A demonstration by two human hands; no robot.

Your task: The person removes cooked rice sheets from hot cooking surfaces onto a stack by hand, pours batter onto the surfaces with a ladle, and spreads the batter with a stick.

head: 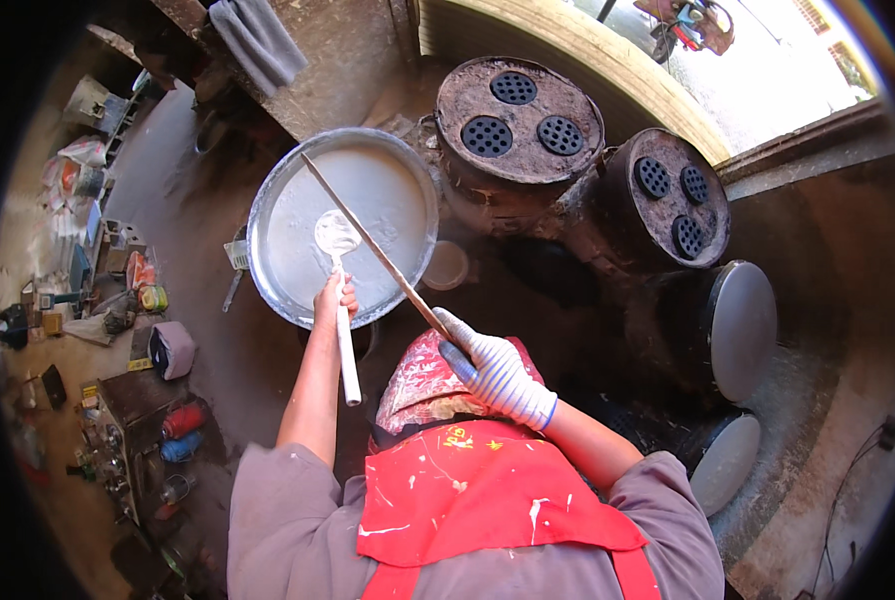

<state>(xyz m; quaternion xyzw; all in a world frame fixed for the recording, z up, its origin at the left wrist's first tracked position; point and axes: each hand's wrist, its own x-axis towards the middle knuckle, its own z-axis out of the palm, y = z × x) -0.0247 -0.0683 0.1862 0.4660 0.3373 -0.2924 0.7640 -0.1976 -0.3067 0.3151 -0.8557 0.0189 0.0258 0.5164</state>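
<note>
My bare left hand (333,301) is closed around the pale handle of a ladle (347,367). The ladle's round bowl, coated white, is over the whitish liquid (372,180) in a wide metal basin (260,285); whether it touches the liquid I cannot tell. In a white-and-blue striped glove, my right hand (503,375) grips one end of a long, thin wooden stick (387,262). The stick slants across the basin, and its far tip reaches the upper left rim. Below my hands is a red apron (485,487) with white splashes.
Two drum stoves hold black honeycomb briquettes, one at the top (518,169) and one to its right (646,225). Farther right are a large round pale plate (744,330) and a lower one (726,463). A grey towel (256,41) hangs upper left. Clutter surrounds a cabinet (128,420) at left.
</note>
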